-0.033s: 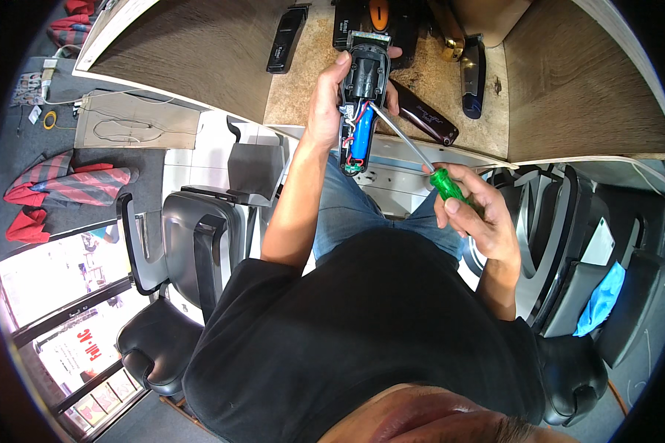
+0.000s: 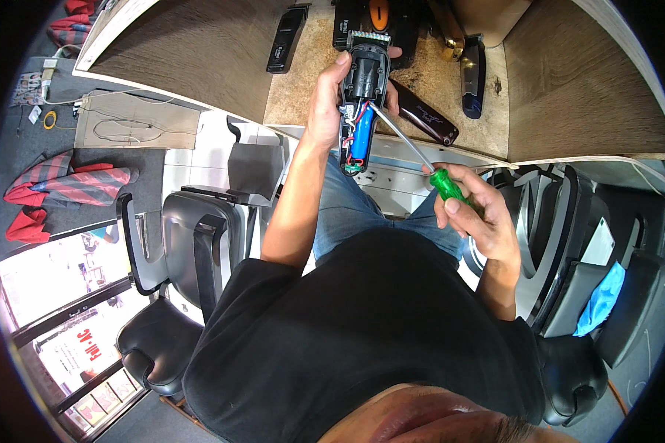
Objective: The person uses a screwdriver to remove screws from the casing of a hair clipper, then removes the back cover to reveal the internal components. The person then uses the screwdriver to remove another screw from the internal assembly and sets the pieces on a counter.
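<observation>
My left hand grips an upright hair clipper with its casing off, showing a motor, a blue cylindrical battery, red and white wires and a small green board near the bottom. My right hand is closed on the green handle of a screwdriver. Its shaft slants up and left to the clipper's inside, at the right side just above the battery; exactly what the tip touches is too small to tell.
A wooden shelf holds black trimmers, a maroon clipper, a gold clipper and a black-orange item. Black chairs stand either side. Cords, plaid cloths and a blue cloth lie around.
</observation>
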A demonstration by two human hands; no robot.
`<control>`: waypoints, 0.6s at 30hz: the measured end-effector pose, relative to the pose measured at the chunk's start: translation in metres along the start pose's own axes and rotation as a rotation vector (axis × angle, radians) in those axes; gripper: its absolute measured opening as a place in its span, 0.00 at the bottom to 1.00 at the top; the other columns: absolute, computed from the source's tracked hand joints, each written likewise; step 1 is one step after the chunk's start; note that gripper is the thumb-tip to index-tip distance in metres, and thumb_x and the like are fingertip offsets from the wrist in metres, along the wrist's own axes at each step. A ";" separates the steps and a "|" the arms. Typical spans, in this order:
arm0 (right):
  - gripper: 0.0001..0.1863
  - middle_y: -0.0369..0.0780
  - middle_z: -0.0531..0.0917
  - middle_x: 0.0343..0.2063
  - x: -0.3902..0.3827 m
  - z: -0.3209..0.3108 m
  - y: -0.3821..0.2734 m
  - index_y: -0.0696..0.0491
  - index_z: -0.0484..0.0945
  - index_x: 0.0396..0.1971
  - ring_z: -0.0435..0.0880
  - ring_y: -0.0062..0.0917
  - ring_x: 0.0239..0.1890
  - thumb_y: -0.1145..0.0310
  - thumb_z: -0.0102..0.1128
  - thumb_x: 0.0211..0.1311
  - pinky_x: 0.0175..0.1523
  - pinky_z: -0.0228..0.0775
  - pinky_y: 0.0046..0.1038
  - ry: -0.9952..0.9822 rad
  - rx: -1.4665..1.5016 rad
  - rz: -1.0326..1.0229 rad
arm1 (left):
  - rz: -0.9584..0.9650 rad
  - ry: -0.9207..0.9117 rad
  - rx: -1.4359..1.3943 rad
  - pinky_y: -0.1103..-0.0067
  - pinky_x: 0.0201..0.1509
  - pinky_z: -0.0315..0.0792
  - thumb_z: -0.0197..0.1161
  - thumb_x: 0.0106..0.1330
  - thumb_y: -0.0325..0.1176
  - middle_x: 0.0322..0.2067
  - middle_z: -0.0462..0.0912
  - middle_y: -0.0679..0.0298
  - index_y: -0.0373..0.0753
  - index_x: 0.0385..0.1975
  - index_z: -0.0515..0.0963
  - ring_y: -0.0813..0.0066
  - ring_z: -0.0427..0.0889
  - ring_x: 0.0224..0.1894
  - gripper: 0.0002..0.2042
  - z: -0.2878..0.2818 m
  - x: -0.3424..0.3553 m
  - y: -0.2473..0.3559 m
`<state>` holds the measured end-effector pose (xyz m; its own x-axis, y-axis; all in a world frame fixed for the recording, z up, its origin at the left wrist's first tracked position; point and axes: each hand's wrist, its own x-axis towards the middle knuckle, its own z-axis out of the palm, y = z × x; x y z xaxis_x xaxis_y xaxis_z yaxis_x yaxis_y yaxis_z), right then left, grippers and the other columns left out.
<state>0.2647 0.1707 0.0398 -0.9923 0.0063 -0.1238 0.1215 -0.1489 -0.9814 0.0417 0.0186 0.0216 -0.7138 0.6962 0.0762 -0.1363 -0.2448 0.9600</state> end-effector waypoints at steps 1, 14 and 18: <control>0.22 0.34 0.80 0.29 -0.001 -0.002 -0.002 0.60 0.72 0.65 0.74 0.13 0.29 0.69 0.57 0.76 0.35 0.64 0.18 -0.019 -0.002 0.052 | 0.003 -0.003 0.002 0.84 0.14 0.65 0.34 0.74 0.66 0.20 0.82 0.53 0.27 0.66 0.71 0.82 0.70 0.11 0.43 0.000 0.000 0.000; 0.22 0.35 0.80 0.31 0.000 -0.001 -0.002 0.62 0.71 0.65 0.76 0.15 0.31 0.72 0.57 0.75 0.38 0.66 0.19 -0.018 0.009 0.034 | -0.006 -0.006 0.005 0.85 0.14 0.64 0.36 0.74 0.64 0.21 0.82 0.56 0.29 0.66 0.72 0.84 0.72 0.14 0.41 0.000 -0.001 0.001; 0.23 0.35 0.80 0.31 -0.002 -0.002 -0.002 0.62 0.71 0.66 0.76 0.14 0.31 0.71 0.58 0.75 0.35 0.65 0.18 -0.007 0.007 0.045 | -0.009 -0.002 0.009 0.85 0.17 0.65 0.36 0.75 0.62 0.23 0.82 0.57 0.30 0.66 0.72 0.83 0.74 0.16 0.39 -0.001 -0.001 0.001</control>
<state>0.2665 0.1733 0.0415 -0.9859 -0.0080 -0.1671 0.1663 -0.1563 -0.9736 0.0417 0.0168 0.0222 -0.7111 0.6997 0.0683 -0.1363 -0.2326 0.9630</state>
